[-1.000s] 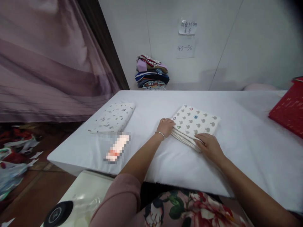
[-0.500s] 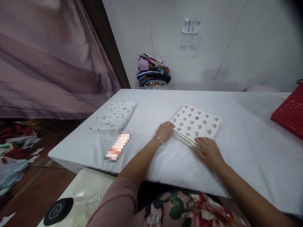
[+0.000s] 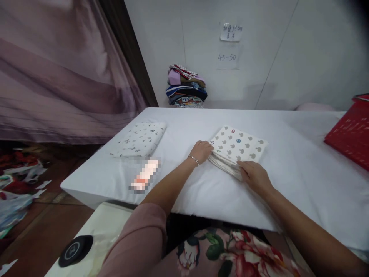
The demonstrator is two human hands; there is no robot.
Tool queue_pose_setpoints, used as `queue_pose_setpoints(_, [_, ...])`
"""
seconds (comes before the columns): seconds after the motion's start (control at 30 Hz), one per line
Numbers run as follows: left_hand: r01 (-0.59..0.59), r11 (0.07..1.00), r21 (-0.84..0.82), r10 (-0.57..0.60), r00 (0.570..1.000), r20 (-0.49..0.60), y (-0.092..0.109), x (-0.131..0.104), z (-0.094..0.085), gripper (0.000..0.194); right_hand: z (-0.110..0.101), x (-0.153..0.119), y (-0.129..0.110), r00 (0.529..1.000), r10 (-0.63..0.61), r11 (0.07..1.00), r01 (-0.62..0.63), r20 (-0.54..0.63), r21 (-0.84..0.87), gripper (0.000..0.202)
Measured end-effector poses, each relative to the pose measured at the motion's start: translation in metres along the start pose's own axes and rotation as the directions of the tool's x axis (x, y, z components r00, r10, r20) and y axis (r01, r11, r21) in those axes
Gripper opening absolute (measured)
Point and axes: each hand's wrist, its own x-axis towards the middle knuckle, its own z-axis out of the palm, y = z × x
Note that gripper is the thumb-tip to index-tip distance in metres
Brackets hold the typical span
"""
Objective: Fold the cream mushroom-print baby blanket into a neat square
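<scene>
In the head view a folded white cloth (image 3: 238,143) with grey, red and blue mushroom prints lies on the white-covered table (image 3: 184,192). My left hand (image 3: 203,151), a bracelet on its wrist, is closed on the cloth's near left corner. At the near right corner my right hand (image 3: 253,174) grips the layers between thumb and fingers. Between the hands the near edge is lifted a little, and several folded layers show apart. Farther left lies another folded white cloth (image 3: 141,139) with small dark prints, touched by neither hand.
A blurred-out flat item (image 3: 146,175) lies left of my left arm. Folded fabrics (image 3: 186,86) are stacked against the back wall. A red bag or box (image 3: 350,132) stands at the right. A black round object (image 3: 75,251) sits on a white surface below the table.
My right hand has raised the near edge of the mushroom-print cloth slightly, and its layers have spread. Both hands keep their hold; the view has shifted a little.
</scene>
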Motion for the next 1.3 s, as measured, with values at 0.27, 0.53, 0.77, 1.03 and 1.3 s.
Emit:
queue_pose_setpoints(0.27, [0.076, 0.996, -0.056, -0.077, 0.997, -0.008, 0.003, -0.019, 0.02, 0.029, 0.011, -0.021, -0.011, 0.996, -0.085, 0.996, 0.086, 0.026, -0.032, 0.038])
queue_pose_setpoints(0.53, [-0.025, 0.995, -0.098, 0.022, 0.999, -0.033, -0.003, -0.026, 0.012, 0.042, 0.017, -0.022, -0.01, 0.994, -0.107, 0.99, 0.109, 0.025, -0.089, 0.041])
queue_pose_setpoints(0.77, [-0.025, 0.999, -0.022, 0.023, 0.998, -0.053, 0.038, -0.019, 0.02, 0.017, -0.001, -0.018, 0.056, 0.997, -0.078, 0.99, 0.076, -0.015, -0.123, 0.039])
queue_pose_setpoints(1.03, [-0.027, 0.995, -0.095, 0.014, 0.991, -0.132, 0.07, -0.009, 0.03, 0.02, -0.015, -0.025, 0.071, 0.996, -0.021, 0.999, 0.024, 0.088, -0.024, 0.041])
queue_pose_setpoints(1.3, [0.002, 0.999, -0.053, -0.005, 0.997, -0.071, 0.074, 0.009, 0.025, 0.017, -0.008, 0.005, 0.069, 0.989, -0.012, 0.991, 0.031, 0.149, -0.129, 0.032])
